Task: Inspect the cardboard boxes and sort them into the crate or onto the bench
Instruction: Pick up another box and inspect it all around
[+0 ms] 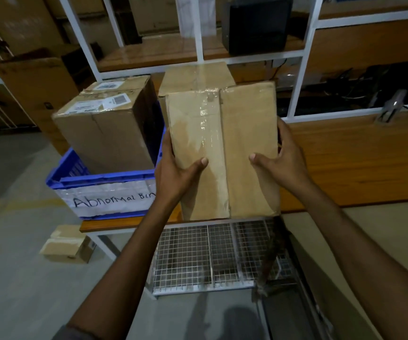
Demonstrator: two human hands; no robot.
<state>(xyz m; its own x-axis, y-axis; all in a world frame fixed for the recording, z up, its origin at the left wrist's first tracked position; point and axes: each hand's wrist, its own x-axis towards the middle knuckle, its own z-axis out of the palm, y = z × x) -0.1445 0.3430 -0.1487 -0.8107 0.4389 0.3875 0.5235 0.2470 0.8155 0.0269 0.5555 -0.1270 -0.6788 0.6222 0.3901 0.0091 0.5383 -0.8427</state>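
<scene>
Hands grip one cardboard box (222, 153) mid-frame: left hand (176, 170) clasps its left edge, right hand (283, 160) its right edge, thumbs on top.

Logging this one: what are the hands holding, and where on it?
One taped cardboard box, gripped by its two side edges: left hand on the left, right hand on the right, thumbs across the front.

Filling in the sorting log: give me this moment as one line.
stage: inspecting | left hand: grips taped box | right hand: grips same box | blue crate: holds labelled box
</scene>
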